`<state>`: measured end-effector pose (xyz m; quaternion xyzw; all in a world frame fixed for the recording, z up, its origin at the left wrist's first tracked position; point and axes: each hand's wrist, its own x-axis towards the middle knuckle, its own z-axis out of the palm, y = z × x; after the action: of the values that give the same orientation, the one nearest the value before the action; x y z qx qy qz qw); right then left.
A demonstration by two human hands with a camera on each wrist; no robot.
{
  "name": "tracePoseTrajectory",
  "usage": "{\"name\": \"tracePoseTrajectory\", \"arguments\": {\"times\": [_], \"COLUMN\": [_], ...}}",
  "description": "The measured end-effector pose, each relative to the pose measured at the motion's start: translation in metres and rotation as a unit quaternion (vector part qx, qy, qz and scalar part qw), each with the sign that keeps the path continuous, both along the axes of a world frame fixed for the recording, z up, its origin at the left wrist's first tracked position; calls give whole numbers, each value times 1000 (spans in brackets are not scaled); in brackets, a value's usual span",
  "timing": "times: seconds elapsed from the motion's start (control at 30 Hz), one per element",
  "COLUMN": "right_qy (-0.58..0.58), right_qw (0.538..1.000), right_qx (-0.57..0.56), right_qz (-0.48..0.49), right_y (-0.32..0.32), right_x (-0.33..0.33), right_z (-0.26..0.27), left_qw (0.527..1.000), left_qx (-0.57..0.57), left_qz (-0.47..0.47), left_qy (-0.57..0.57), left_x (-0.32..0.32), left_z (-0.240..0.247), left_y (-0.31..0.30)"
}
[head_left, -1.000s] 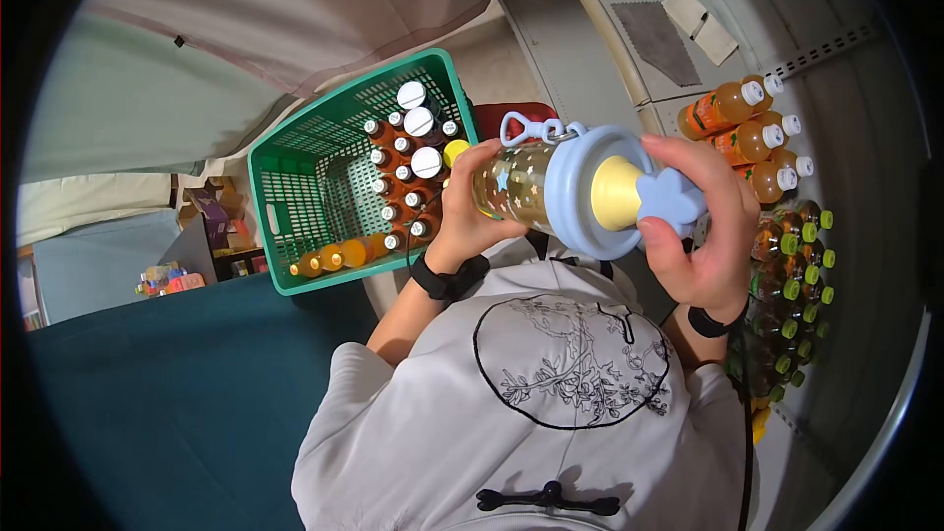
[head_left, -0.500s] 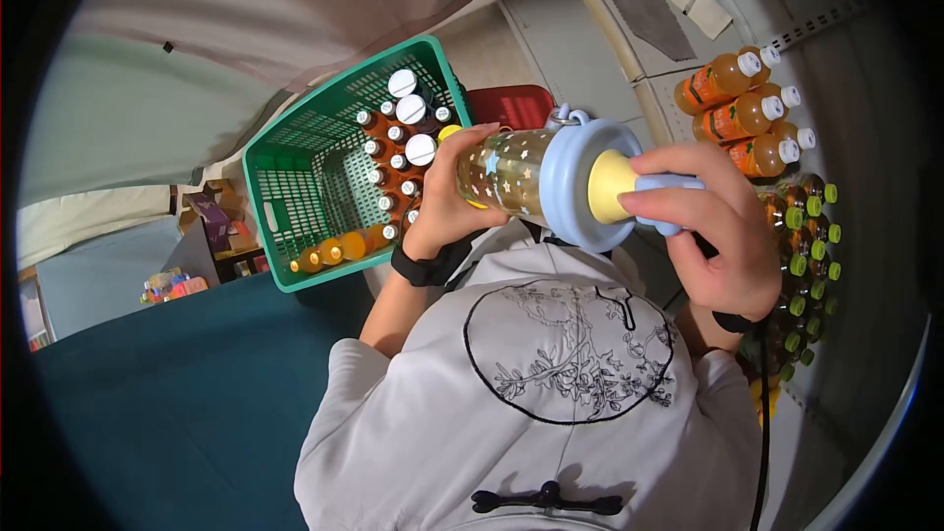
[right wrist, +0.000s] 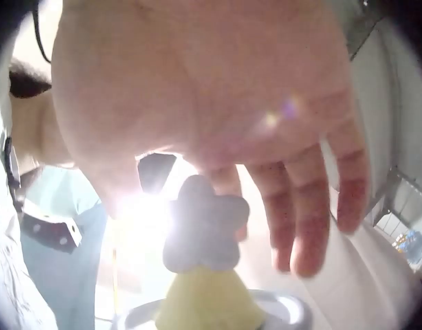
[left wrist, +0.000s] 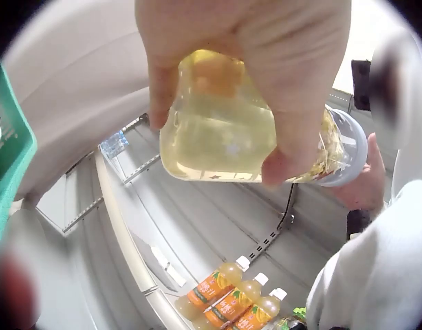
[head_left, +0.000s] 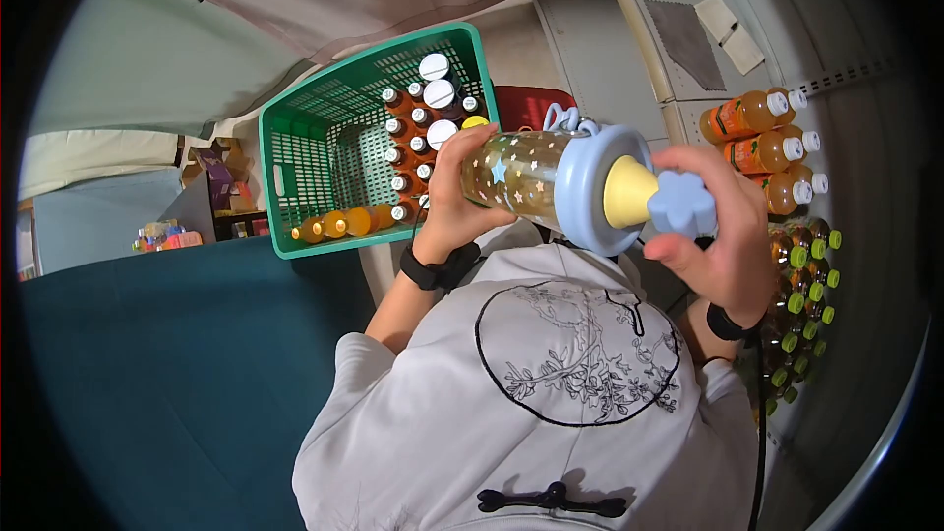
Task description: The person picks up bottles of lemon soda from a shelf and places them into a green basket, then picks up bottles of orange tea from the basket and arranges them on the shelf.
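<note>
A clear water bottle (head_left: 521, 175) printed with small stars lies tilted sideways in front of the chest. My left hand (head_left: 460, 199) grips its body near the base, fingers on one side and thumb on the other. The bottle has a wide pale-blue lid with a carry loop, a yellow cone and a blue flower-shaped knob (head_left: 681, 205). Around that knob hovers my right hand (head_left: 728, 236), thumb and fingers spread apart. In the right wrist view, the fingers (right wrist: 310, 227) hang loosely extended beside the flower knob. Pale yellow shows through the bottle (left wrist: 218, 134) in the left wrist view.
A green basket (head_left: 280, 143) at the left holds brown bottles, white-capped containers and orange drinks. Along the right, a grey shelf carries orange juice bottles (head_left: 762, 152) and several green-capped bottles (head_left: 801, 285). Cloths (head_left: 730, 34) lie farther up the shelf. A dark green cloth (head_left: 187, 364) covers the lower left.
Half a second ago my right fingers pinched the flower knob, which stood edge-on; now they are spread off it and its face shows. My left hand keeps its grip on the bottle.
</note>
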<state>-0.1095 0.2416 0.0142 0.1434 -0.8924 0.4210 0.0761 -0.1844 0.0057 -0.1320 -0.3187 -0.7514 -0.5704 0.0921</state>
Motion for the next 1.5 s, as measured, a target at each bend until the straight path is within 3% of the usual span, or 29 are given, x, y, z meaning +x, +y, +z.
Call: {"name": "tracePoseTrajectory", "arguments": {"times": [0.1, 0.23, 0.5, 0.6, 0.7, 0.77, 0.83, 0.9, 0.97, 1.0, 1.1, 1.17, 1.23, 1.4, 1.5], "right_qy": [73, 71, 158, 238, 275, 289, 312, 295, 274, 279, 282, 282, 308, 311, 317], "right_qw": [994, 992, 983, 959, 950, 945, 920, 924, 917, 914, 888, 880, 858, 846, 831], "right_qx": [50, -12, -49, -151, -139, -144, -218, -234, -281, -290, -344, -369, -375, -407, -419], "right_qz": [61, 100, 79, 28, -50, -44, -95, -71, -65, -54, -114, -101, -166, -146, -184], "right_y": [-5, -2, -4, -1, -1, 2, 1, 14, 24, 29, 37, 45, 51, 68, 74], "right_x": [-4, -3, -7, -7, -9, -13, -16, -12, -8, -7, -3, 1, 4, 7, 7], "right_z": [8, 4, -5, -3, -2, -8, -13, -17, -20, -20, -20, -23, -25, -22, -24], "left_qw": [1000, 1000, 1000, 998, 998, 998, 995, 993, 971, 986, 978, 965, 958, 936, 923], "left_qx": [22, 24, 2, 40, 34, 40, 55, 80, 164, 99, 113, 98, 99, 105, 115], "left_qz": [-5, -5, 9, 30, 48, 52, 74, 83, 87, 67, 95, 118, 143, 197, 218], "left_qy": [12, -19, -16, -49, -25, -9, 28, -5, -153, 119, 148, 212, 229, 272, 296], "left_x": [0, 2, -3, 1, 3, 4, 8, 14, 17, 4, 6, -1, -1, 2, 2], "left_z": [-3, -1, 2, -3, -1, 4, 11, -1, 12, 35, 48, 52, 54, 55, 55], "left_y": [-4, -5, -7, -8, -12, -12, -12, -19, -23, -23, -32, -41, -49, -61, -61]}}
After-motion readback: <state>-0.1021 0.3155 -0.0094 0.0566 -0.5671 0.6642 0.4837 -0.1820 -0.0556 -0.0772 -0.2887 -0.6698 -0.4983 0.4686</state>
